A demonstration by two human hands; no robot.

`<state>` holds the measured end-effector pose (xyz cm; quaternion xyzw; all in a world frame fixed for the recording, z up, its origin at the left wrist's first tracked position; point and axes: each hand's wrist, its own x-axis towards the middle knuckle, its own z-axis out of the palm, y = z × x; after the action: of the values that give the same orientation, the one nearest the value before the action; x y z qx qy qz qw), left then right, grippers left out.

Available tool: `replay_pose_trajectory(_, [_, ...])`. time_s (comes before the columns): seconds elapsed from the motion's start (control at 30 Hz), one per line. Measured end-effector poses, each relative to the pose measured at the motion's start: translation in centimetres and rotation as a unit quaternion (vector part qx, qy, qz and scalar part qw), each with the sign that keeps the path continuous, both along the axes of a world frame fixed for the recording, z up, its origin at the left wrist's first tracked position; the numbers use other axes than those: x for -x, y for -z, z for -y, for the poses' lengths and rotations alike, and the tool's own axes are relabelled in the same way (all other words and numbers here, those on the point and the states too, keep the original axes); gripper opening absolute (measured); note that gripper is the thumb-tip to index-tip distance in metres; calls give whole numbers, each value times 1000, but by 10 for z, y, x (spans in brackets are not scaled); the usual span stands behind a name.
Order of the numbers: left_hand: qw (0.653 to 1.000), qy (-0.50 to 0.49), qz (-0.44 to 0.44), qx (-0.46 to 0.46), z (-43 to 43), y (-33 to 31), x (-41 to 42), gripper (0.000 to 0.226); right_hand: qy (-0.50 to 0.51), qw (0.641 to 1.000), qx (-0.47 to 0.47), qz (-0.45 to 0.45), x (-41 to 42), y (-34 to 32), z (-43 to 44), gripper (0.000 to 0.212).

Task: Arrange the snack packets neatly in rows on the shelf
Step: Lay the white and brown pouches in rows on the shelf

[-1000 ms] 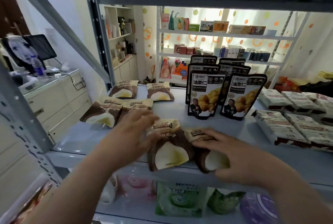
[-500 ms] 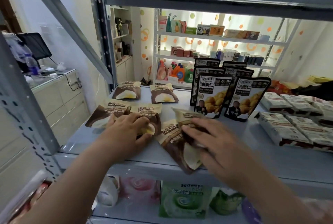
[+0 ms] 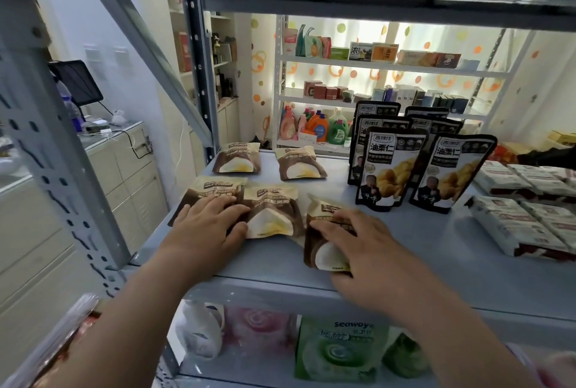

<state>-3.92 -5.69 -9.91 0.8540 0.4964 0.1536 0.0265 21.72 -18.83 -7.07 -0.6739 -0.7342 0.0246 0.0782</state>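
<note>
Left of black stand-up pouches (image 3: 389, 169), on grey metal shelf (image 3: 405, 263): brown-and-cream plastic snack packets (image 3: 271, 216), flat. Left hand (image 3: 205, 228) released, flat on farthest front packet (image 3: 212, 189); right hand (image 3: 364, 250) released, flat on nearest front packet (image 3: 325, 258).

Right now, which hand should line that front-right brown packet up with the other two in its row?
Right. The right hand lies on the front-right packet, which sits nearer the shelf edge than its row. The left hand rests on the leftmost packet, beyond the middle packet.
</note>
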Motion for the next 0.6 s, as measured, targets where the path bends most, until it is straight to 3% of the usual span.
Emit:
replay_pose_trajectory(0.2, [1000, -5, -2, -20, 5, 0, 1, 48, 42, 998, -32, 21, -7, 2, -5, 69])
replay_pose_trajectory(0.4, [995, 76, -71, -7, 7, -3, -2, 60, 58, 998, -22, 25, -9, 0, -8, 71])
replay_pose_trajectory(0.6, [995, 84, -56, 8, 5, -2, -2, 61, 36, 999, -10, -23, -9, 3, -8, 74])
